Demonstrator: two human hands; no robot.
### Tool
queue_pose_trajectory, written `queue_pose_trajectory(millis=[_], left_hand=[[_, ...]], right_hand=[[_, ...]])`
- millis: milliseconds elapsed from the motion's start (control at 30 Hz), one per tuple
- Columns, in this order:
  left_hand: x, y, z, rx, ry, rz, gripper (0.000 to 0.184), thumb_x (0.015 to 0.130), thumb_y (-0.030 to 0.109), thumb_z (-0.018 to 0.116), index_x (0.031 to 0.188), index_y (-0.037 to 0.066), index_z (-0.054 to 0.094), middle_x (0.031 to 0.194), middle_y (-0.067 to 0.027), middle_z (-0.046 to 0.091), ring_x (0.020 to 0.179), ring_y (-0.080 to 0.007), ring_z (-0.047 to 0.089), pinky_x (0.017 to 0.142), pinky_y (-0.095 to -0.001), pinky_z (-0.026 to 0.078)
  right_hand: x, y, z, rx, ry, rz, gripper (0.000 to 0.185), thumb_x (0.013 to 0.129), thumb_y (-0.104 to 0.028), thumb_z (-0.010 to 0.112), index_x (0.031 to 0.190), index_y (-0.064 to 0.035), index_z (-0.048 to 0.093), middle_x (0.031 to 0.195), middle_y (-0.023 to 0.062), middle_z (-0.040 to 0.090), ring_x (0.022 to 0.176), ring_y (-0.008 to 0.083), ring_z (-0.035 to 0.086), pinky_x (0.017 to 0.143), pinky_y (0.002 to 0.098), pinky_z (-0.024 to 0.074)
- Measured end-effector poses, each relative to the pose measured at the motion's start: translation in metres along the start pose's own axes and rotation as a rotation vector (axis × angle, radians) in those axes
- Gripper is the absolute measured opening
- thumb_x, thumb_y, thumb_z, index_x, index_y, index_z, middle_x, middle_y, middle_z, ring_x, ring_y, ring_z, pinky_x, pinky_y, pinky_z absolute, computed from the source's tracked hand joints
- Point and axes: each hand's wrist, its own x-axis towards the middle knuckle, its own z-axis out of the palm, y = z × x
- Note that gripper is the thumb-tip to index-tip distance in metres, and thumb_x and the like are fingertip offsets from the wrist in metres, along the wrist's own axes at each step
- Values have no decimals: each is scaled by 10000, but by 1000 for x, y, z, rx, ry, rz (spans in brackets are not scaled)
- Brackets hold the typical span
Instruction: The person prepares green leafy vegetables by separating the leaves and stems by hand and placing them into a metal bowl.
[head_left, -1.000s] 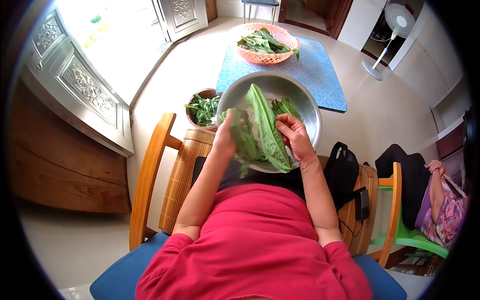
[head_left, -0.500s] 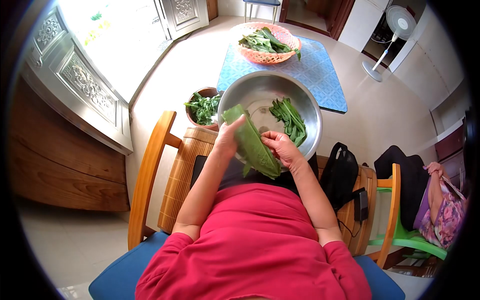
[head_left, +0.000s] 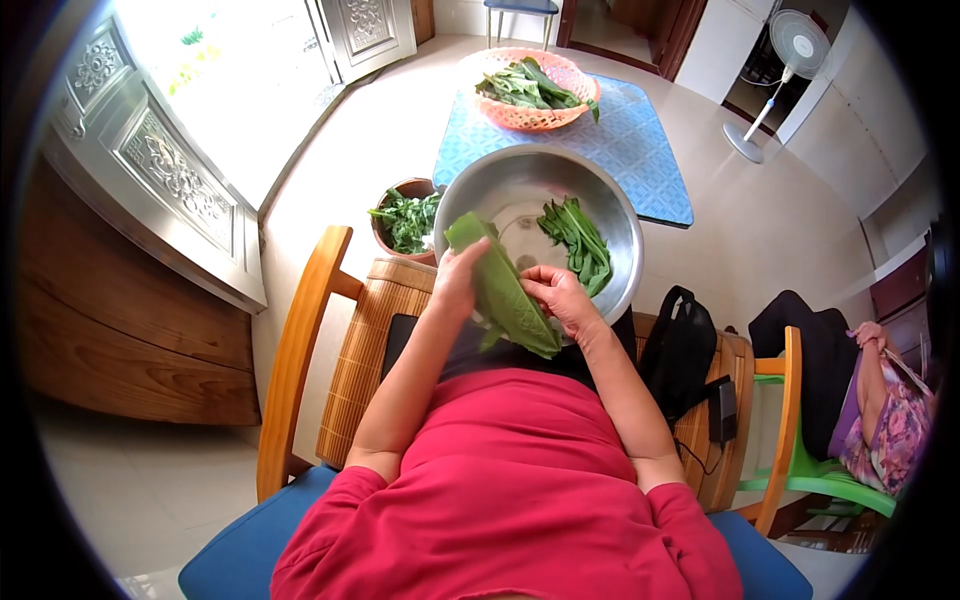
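Observation:
A bunch of long green leaves (head_left: 508, 303) is gripped in my left hand (head_left: 460, 277), over the near left part of a metal basin (head_left: 622, 235). My right hand (head_left: 562, 298) has its thumb and forefinger pinched together at the right edge of these leaves; whether it holds a leaf is too small to tell. Inside the basin, on the right, lies a small pile of green leaves (head_left: 577, 243). Left of the basin stands a brown bucket (head_left: 384, 236) filled with leafy greens (head_left: 408, 218).
Beyond the basin, a pink basket (head_left: 535, 117) with leaves stands on a blue table (head_left: 640, 150). A black bag (head_left: 682, 345) lies to my right. Another person (head_left: 870, 390) sits at the far right. A white fan (head_left: 798, 45) stands at the back right.
A large leaf that my right hand held upright over the basin now lies with the bunch in my left hand. My right hand has moved left and down, and the pile in the basin shows more fully.

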Motion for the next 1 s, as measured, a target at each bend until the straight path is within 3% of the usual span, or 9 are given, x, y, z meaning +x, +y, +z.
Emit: queue_pose_trajectory(millis=[167,467,567,700,767,833,900,967,1000], left_hand=[[4,-6,-1,14,49,-1,278,858,160,656,1080,22,559,936,-111,637,810,-217,642,676,-355,548],[1,-2,-2,-22,-17,-13,219,887,99,592,1081,-3,596,978,-127,664,813,-237,671,726,-374,571],[-5,2,2,-28,-39,-22,214,886,102,592,1074,-2,590,939,-127,659,788,-235,672,674,-372,578],[-1,1,-1,-46,-60,-43,178,884,95,590,1048,28,571,856,-95,636,705,-212,650,605,-359,566],[2,-2,-2,-72,-68,-41,159,883,91,593,1034,46,570,835,-86,633,679,-201,644,590,-354,564],[1,-1,-1,-59,-80,-55,155,882,93,596,1029,49,575,836,-87,639,679,-203,648,595,-357,568],[1,0,-2,-47,-84,-60,148,879,94,600,1019,49,584,838,-88,648,679,-205,653,600,-364,572],[0,2,-2,-50,-98,-57,169,884,88,593,1035,13,588,879,-107,657,728,-222,666,655,-374,580],[-1,2,-1,-52,-105,-57,181,886,86,590,1043,-5,590,900,-117,661,752,-231,673,683,-379,584]], right_hand=[[-3,1,3,-112,41,-73,191,887,-135,664,1023,-1,662,832,0,655,681,56,564,607,207,458],[-40,-62,22,-141,463,-727,124,896,-126,683,885,-13,634,753,-34,583,697,44,509,632,212,414],[-107,-118,53,-186,435,-1203,61,876,-1,569,827,-28,544,788,53,548,719,132,491,684,241,405],[-162,-160,84,-83,617,-2079,169,901,-198,473,817,-56,509,793,96,518,689,226,447,650,347,389],[-182,-169,110,57,850,-2390,228,922,-303,492,988,-86,510,1006,78,479,901,230,384,767,365,327],[-199,-166,116,54,708,-2637,432,891,-296,568,1269,-89,545,1400,92,483,1325,261,360,1010,419,319],[-219,-210,135,602,1249,-2749,373,904,-301,546,1201,-76,570,1284,81,532,1208,261,424,986,411,333],[-227,-207,132,581,1150,-2722,339,912,-299,534,1155,-67,583,1209,77,562,1137,258,462,969,410,341],[-230,-184,124,283,787,-2639,329,913,-294,532,1142,-63,584,1192,77,567,1125,256,466,964,412,343]])
